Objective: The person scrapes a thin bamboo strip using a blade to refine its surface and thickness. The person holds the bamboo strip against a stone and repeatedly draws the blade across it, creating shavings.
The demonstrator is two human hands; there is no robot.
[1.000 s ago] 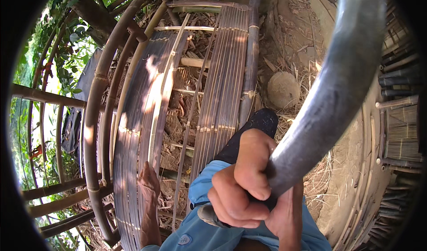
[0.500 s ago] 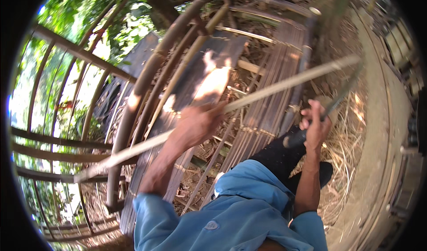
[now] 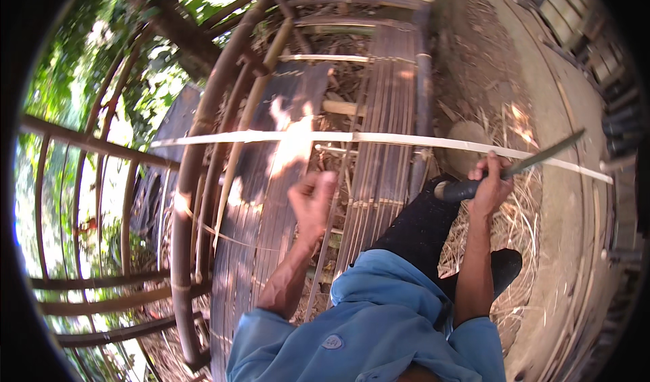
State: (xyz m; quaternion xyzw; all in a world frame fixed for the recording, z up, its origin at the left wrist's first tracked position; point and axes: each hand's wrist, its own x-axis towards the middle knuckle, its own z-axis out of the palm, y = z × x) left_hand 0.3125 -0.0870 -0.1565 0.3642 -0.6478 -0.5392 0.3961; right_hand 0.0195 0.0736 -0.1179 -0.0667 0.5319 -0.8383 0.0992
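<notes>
A long pale split-bamboo strip (image 3: 406, 138) stretches crosswise in front of me, above the slatted bamboo bench (image 3: 382, 118). My right hand (image 3: 492, 189) grips a knife by its dark handle (image 3: 460, 191); its long blade (image 3: 548, 153) points up to the right and crosses the strip. The strip passes at the fingertips of this hand; whether they pinch it I cannot tell. My left hand (image 3: 313, 206) is raised over the bench, nearer to me than the strip and apart from it. Its fingers are curled in, with nothing visible in them.
A thick bamboo rail (image 3: 210, 111) borders the bench on the left, with a barred bamboo frame (image 3: 101, 145) beyond. My dark-clad leg (image 3: 416, 226) lies along the bench's right side. Pale shavings (image 3: 521, 226) litter the ground by a raised earthen edge (image 3: 562, 246).
My left hand has come off the strip and closed. The strip has swung from a slant to nearly level, its right end lower. The knife blade has tipped down toward the right.
</notes>
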